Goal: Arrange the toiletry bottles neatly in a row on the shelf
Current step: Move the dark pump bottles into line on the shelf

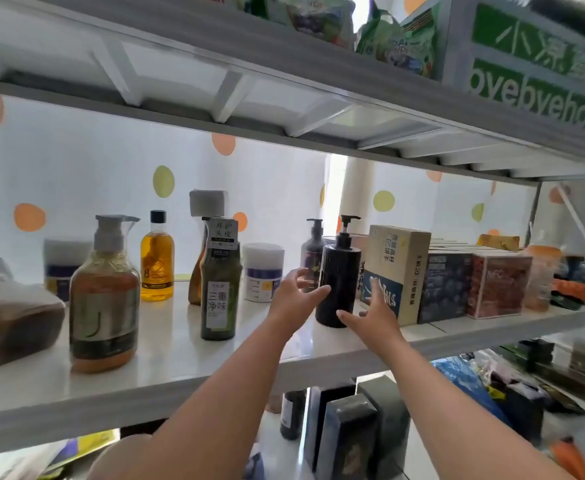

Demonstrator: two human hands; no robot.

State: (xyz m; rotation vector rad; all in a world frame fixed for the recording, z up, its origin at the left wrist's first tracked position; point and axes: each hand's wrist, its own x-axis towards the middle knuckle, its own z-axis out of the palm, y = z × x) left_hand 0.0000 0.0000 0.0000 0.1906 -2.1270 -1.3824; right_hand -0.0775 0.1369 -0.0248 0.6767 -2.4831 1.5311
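A black pump bottle (339, 278) stands upright on the white shelf (166, 355), right of centre. My left hand (296, 296) is at its left side with fingers spread, fingertips touching or nearly touching it. My right hand (370, 315) is at its lower right, fingers apart. Neither hand is closed around it. Further left stand a dark green bottle (219, 289), an amber pump bottle (104, 299), a yellow bottle with a black cap (157, 258) and a brown bottle (197, 271) behind the green one. A purple pump bottle (313, 251) stands behind the black one.
White jars (262, 271) (63, 265) stand at the back. Boxes (396, 271) (474, 282) fill the shelf's right half, close to the black bottle. A brown pouch (10, 320) lies at far left. Another shelf (284, 109) hangs low overhead. Boxes (350, 438) stand below.
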